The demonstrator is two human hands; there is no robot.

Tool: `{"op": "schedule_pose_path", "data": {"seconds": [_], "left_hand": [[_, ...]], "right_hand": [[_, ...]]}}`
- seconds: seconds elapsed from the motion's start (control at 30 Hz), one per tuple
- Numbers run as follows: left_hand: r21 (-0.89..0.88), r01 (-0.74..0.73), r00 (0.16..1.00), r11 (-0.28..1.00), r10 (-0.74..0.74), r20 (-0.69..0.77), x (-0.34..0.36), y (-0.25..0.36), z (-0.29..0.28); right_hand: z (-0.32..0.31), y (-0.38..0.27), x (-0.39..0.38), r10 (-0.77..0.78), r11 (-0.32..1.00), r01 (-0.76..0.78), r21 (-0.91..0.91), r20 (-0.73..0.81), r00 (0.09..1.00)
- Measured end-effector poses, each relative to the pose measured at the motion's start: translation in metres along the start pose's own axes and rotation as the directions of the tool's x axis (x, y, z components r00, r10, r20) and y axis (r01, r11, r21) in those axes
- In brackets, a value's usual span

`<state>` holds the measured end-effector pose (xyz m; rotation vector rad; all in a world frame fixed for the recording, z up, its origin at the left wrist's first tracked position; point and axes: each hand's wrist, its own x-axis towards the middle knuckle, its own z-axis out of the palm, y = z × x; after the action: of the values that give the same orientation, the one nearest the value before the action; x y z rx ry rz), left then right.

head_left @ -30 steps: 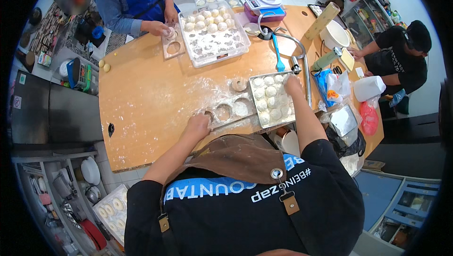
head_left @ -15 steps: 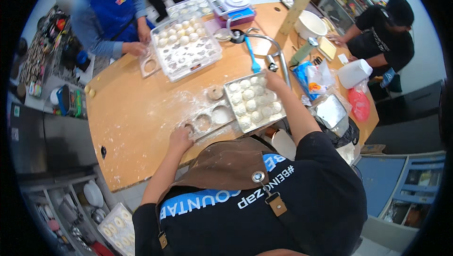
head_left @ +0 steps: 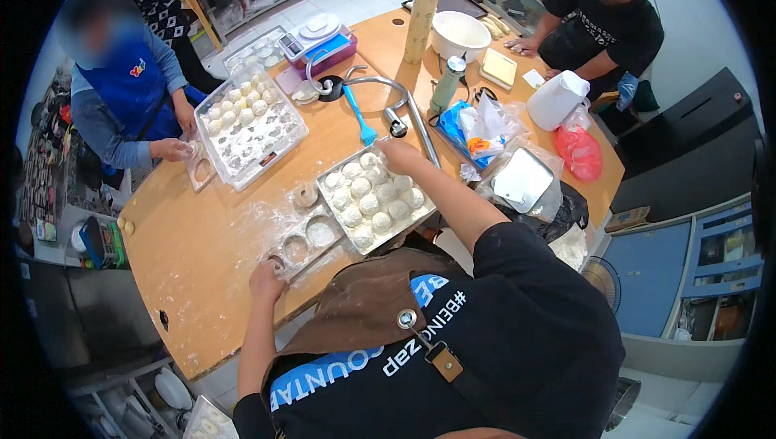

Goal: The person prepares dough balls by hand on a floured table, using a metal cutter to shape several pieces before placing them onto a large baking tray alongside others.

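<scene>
On the wooden table before me is a square metal tray (head_left: 361, 246) of floured dough balls (head_left: 369, 204). My right hand (head_left: 394, 155) grips its far rim, the fingertips partly hidden. A flat wooden board with round holes (head_left: 310, 262) lies against the tray's left side, dusted with flour. My left hand (head_left: 265, 279) is closed around the board's near-left end, by one of its holes. Just beyond the board sits a small wooden ring (head_left: 305, 195).
Across the table, a person in a blue apron (head_left: 133, 87) holds another holed board (head_left: 202, 170) beside a plastic tray (head_left: 271, 152) of dough balls. Farther right are a blue brush (head_left: 360, 118), a green bottle (head_left: 447, 86), a white jug (head_left: 558, 101) and a second person (head_left: 602, 23).
My view has swung, so the table and trays appear farther left. Both hands keep their places on the board and the tray.
</scene>
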<state>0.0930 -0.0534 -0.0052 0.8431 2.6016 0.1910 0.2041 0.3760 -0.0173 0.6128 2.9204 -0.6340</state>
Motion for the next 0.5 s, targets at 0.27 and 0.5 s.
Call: {"op": "schedule_pose_path", "data": {"seconds": [0.27,0.5], "left_hand": [[0.002,0.027,0.999,1.0,-0.027,-0.021,0.006,-0.014,0.019],[0.061,-0.002,0.996,0.998,-0.003,0.085,0.003,-0.002,-0.004]], "right_hand": [[-0.003,0.003,-0.012,-0.061,0.987,0.068,-0.148,0.052,0.997],[-0.008,-0.007,-0.029,-0.097,0.993,0.091,-0.075,-0.072,0.993]]}}
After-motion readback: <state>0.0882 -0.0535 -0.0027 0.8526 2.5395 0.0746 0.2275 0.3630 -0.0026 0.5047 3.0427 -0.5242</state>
